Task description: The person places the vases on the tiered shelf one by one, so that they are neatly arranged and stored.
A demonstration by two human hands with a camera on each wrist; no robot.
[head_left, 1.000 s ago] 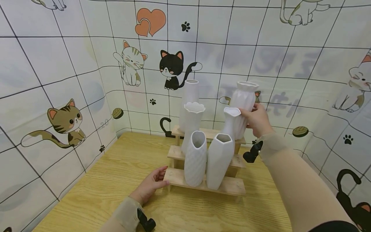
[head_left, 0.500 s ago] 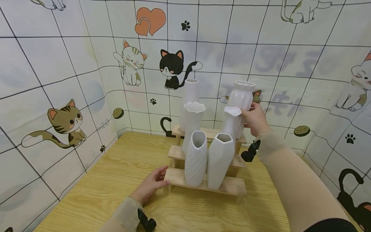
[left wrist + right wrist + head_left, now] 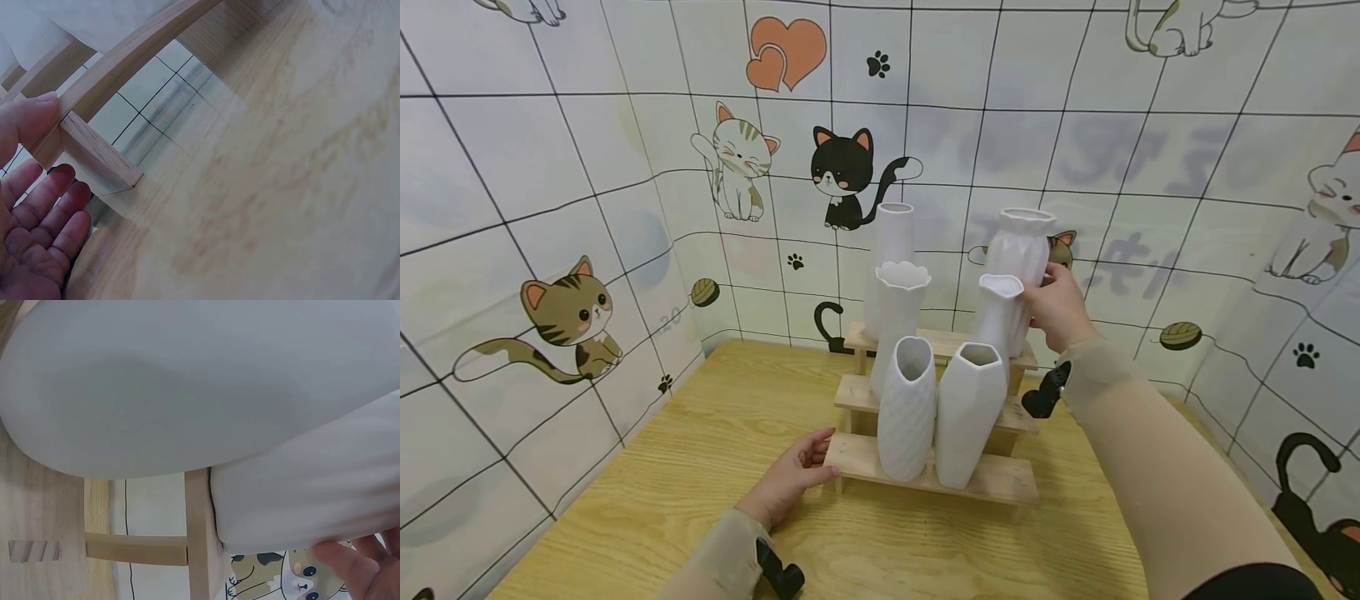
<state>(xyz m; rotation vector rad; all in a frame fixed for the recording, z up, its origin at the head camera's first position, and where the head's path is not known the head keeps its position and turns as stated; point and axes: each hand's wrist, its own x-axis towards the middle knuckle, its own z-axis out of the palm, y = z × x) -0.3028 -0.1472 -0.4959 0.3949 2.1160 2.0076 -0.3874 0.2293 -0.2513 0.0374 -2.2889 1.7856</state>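
My right hand (image 3: pixel 1058 307) grips the right side of a white fluted vase (image 3: pixel 1018 250) with a flared rim. Its base meets the top step in the right wrist view, where the vase (image 3: pixel 300 494) is partly covered by a nearer one. My left hand (image 3: pixel 790 477) holds the left end of the bottom step of a three-step wooden stand (image 3: pixel 850 457). In the left wrist view, the thumb (image 3: pixel 44 115) presses on the step's end and the other fingers bend loosely past it. In front of the fluted vase stands a narrow-necked white vase (image 3: pixel 997 312).
A tall cylindrical vase (image 3: pixel 895 229) is at the stand's back left, with a scalloped-rim vase (image 3: pixel 898 312) before it. A textured vase (image 3: pixel 906 417) and a faceted vase (image 3: pixel 972 417) occupy the bottom step. Cat-patterned sheeting (image 3: pixel 647 133) surrounds the wooden table (image 3: pixel 700 467).
The fluted vase and my right hand have shifted a little to the left along the top step, and the vase looks more upright. My left hand stays at the stand's end.
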